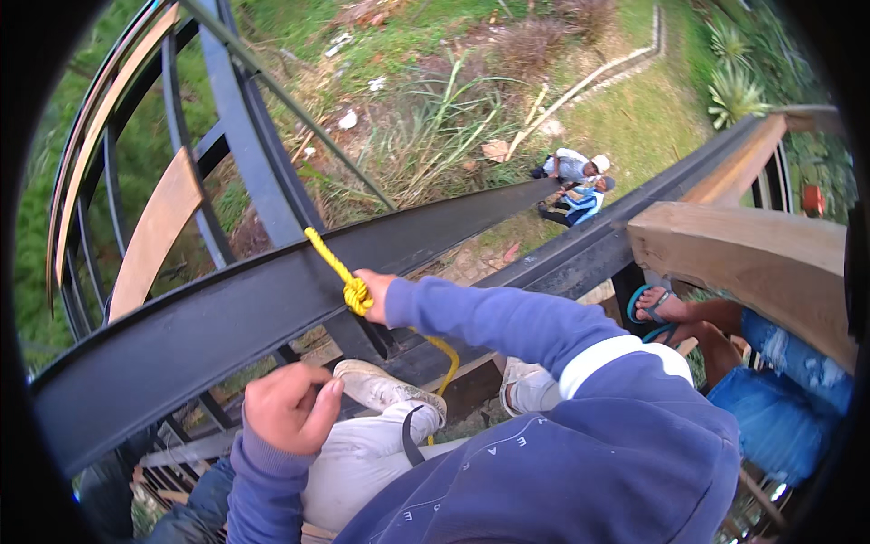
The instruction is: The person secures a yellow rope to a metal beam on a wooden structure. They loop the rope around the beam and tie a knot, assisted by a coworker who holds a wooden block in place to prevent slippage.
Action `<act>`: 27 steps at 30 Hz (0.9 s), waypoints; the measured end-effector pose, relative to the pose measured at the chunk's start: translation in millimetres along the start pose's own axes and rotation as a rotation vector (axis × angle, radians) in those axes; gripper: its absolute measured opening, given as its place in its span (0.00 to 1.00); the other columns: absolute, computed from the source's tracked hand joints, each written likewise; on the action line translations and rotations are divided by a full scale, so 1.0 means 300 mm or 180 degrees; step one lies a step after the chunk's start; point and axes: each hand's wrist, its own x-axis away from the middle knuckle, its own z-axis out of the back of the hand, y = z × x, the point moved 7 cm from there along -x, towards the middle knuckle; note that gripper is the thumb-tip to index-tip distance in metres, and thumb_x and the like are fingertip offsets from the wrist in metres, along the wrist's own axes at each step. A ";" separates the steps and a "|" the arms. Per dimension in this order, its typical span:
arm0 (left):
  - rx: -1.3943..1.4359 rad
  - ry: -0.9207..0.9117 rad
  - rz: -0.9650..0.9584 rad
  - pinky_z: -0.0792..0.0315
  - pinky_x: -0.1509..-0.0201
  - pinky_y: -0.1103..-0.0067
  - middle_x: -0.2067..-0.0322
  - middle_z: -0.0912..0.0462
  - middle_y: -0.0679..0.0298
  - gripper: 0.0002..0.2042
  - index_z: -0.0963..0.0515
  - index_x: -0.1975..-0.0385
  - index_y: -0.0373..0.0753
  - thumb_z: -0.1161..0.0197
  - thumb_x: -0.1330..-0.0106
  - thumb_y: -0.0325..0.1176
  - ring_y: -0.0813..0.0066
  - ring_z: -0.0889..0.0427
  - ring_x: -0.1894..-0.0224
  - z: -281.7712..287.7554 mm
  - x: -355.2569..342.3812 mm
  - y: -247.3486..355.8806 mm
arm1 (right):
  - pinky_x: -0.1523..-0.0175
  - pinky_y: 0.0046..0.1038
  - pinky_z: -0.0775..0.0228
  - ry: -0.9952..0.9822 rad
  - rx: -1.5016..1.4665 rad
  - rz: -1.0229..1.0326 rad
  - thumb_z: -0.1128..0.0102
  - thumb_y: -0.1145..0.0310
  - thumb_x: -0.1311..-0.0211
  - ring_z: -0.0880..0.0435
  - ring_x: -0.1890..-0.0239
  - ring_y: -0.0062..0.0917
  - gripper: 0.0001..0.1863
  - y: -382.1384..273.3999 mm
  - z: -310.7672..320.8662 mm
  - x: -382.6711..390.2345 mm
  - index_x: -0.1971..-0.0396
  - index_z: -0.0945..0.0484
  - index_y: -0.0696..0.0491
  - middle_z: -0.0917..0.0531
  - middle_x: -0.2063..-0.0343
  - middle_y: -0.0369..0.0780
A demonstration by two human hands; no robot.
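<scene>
A yellow rope [329, 255] runs over the near side of a long black steel beam [236, 304] and ends in a bulky knot [357, 296]. My right hand [375, 296] is closed on the rope at this knot, its arm reaching across from the right. Below the hand, the rope's tail [450, 358] hangs down past my leg. My left hand [292, 408] is raised just on my side of the beam, its fingers curled in and the thumb folded near them. Nothing shows in it, and it is apart from the rope.
My pale shoe [385, 388] is among black bars high above grassy ground. Two people [575, 186] are far below at the beam's far end. To the right, a co-worker's sandalled foot [657, 304] is near a thick timber [748, 258]. Curved wooden pieces [154, 240] line the left framework.
</scene>
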 end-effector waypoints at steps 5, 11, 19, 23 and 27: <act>-0.0319 0.0610 0.0539 0.43 0.83 0.78 0.91 0.34 0.61 0.08 0.25 0.79 0.34 0.38 0.43 0.32 0.73 0.38 0.90 0.068 -0.022 -0.135 | 0.63 0.32 0.26 -0.1001 -0.0108 -0.1131 0.45 0.67 0.45 0.17 0.67 0.30 0.15 0.106 0.062 0.076 0.60 0.24 0.59 0.19 0.69 0.48; -0.0640 0.2843 0.1090 0.46 0.80 0.84 0.86 0.34 0.74 0.10 0.24 0.75 0.32 0.41 0.37 0.33 0.88 0.41 0.81 0.395 0.198 -0.326 | 0.55 0.37 0.32 -0.0612 -0.0182 -0.0708 0.48 0.58 0.43 0.21 0.63 0.45 0.19 -0.013 -0.061 0.113 0.62 0.24 0.60 0.19 0.70 0.52; 0.2031 0.5281 0.2110 0.51 0.83 0.83 0.80 0.32 0.75 0.25 0.26 0.61 0.47 0.46 0.42 0.63 0.84 0.42 0.86 0.885 0.998 -0.658 | 0.47 0.36 0.32 -0.0067 -0.0493 -0.1274 0.48 0.61 0.44 0.24 0.52 0.45 0.20 -0.074 -0.173 0.096 0.57 0.25 0.61 0.22 0.58 0.54; 0.2069 0.4867 0.2241 0.50 0.88 0.83 0.50 0.23 0.65 0.42 0.30 0.47 0.42 0.60 0.47 0.74 0.83 0.44 0.90 1.068 1.108 -0.936 | 0.47 0.35 0.32 0.0033 -0.0376 -0.1203 0.48 0.62 0.45 0.24 0.52 0.44 0.19 -0.073 -0.177 0.057 0.58 0.25 0.61 0.22 0.58 0.54; 0.0793 0.5723 0.1970 0.38 0.67 0.86 0.60 0.23 0.67 0.34 0.27 0.50 0.42 0.50 0.44 0.67 0.79 0.30 0.72 1.111 0.981 -0.861 | 0.48 0.36 0.33 0.0343 -0.0552 -0.1376 0.51 0.66 0.45 0.25 0.52 0.46 0.19 0.017 -0.079 0.023 0.55 0.29 0.62 0.23 0.58 0.55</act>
